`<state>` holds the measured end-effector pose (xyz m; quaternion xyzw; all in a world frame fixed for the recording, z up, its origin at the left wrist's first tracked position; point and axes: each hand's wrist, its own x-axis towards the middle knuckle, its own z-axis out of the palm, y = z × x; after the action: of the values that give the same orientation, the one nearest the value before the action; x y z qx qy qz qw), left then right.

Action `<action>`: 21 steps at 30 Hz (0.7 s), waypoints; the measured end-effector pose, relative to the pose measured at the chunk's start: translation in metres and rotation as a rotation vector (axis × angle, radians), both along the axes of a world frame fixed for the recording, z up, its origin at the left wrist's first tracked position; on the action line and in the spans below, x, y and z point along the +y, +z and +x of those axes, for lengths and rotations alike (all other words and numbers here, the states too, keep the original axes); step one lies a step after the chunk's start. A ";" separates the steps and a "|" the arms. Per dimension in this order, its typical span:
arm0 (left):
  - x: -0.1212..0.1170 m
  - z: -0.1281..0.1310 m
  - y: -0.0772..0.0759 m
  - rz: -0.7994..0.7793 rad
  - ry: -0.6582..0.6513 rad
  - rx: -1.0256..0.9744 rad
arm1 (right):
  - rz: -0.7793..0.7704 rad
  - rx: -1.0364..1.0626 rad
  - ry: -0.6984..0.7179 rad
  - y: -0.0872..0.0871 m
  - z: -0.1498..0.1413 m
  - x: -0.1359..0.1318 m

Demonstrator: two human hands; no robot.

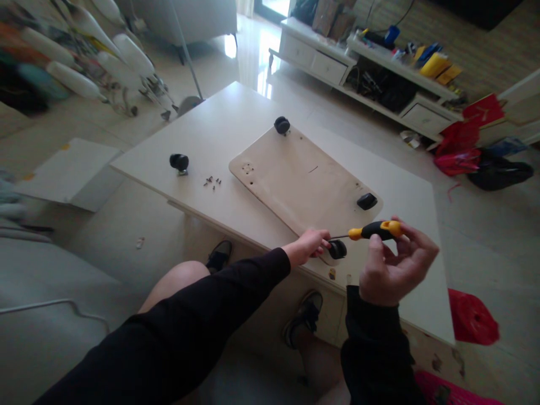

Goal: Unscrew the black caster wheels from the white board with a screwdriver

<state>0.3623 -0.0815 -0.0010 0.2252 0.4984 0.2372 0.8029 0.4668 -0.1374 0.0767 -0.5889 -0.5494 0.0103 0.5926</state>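
Observation:
My right hand [396, 267] grips the yellow-and-black handle of a screwdriver [375, 229], held almost level above the board's near corner. Its thin shaft points left, and the tip ends at the fingers of my left hand [310, 246]. Those fingers are closed together; whatever they pinch at the tip is hidden. Right beside them is a black caster [337, 248] at the near corner of a beige board [291, 180]. Two more casters, a far one [282, 125] and a right one [367, 201], stand on other corners. The left corner shows bare screw holes [247, 168].
The board lies on a white table [202, 129]. Left of it are a loose caster [179, 162] and several small screws [213, 181]. A small yellowish item [332, 273] lies by the near edge. Beyond stands a cluttered TV cabinet [312, 59]; a white box [76, 171] is at left.

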 end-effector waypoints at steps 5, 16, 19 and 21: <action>-0.001 0.000 -0.002 0.012 -0.001 -0.003 | 0.040 -0.054 -0.048 -0.007 0.005 0.002; -0.003 0.001 -0.004 0.067 -0.025 0.007 | 0.030 -0.031 -0.043 -0.006 0.005 0.005; -0.003 0.001 -0.003 0.073 -0.031 0.018 | 0.056 -0.025 -0.037 -0.007 0.006 0.005; -0.003 0.001 -0.002 0.070 -0.042 0.028 | 0.045 -0.022 0.000 -0.005 0.004 0.003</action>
<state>0.3634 -0.0841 -0.0031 0.2671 0.4963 0.2345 0.7921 0.4708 -0.1346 0.0715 -0.5754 -0.5561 -0.0088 0.5996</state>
